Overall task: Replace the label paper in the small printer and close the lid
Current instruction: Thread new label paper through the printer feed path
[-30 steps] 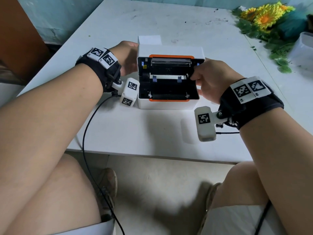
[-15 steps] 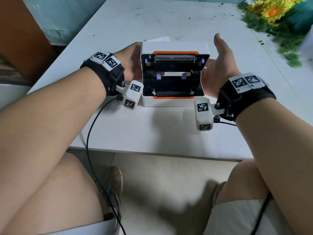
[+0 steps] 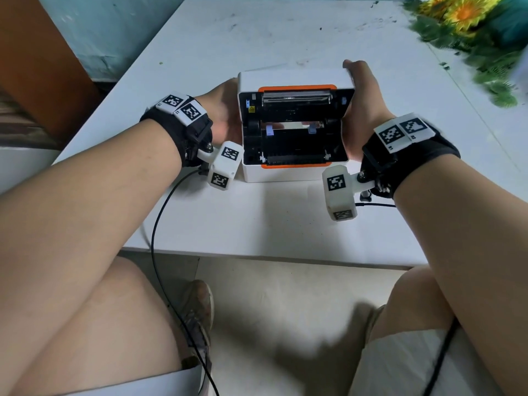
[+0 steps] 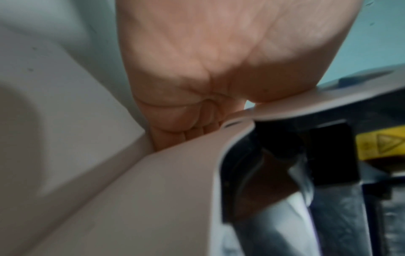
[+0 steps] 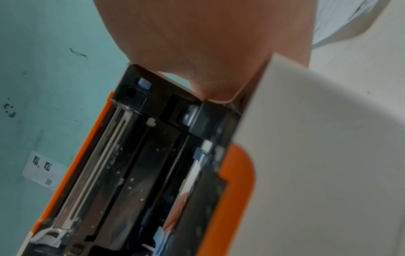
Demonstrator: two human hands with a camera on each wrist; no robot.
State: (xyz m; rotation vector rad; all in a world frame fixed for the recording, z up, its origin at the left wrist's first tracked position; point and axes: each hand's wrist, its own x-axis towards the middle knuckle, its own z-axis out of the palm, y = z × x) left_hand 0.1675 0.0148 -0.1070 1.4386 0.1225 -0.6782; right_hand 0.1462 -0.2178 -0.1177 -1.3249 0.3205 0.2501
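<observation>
A small white printer point(image 3: 285, 173) with orange trim stands on the white table point(image 3: 257, 224), its lid point(image 3: 288, 77) raised and the black paper bay open. A pale strip point(image 3: 291, 124) lies between two blue guides in the bay. My left hand point(image 3: 225, 112) holds the printer's left side, its fingers hidden behind the body. My right hand point(image 3: 363, 104) holds the right side, thumb over the lid's top right corner. The left wrist view shows my palm point(image 4: 219, 60) against the white casing point(image 4: 153, 199). In the right wrist view my hand point(image 5: 208, 34) clasps the lid point(image 5: 317, 155).
Artificial sunflowers and leaves point(image 3: 471, 21) lie at the table's far right. A brown panel point(image 3: 37, 67) stands left of the table. A black cable point(image 3: 160, 224) hangs over the near table edge. White paper point(image 5: 342, 20) lies behind the printer.
My right hand left the inside right of the bay, opened beside the printer, then closed on its right side with the thumb over the lid. The left hand stayed put.
</observation>
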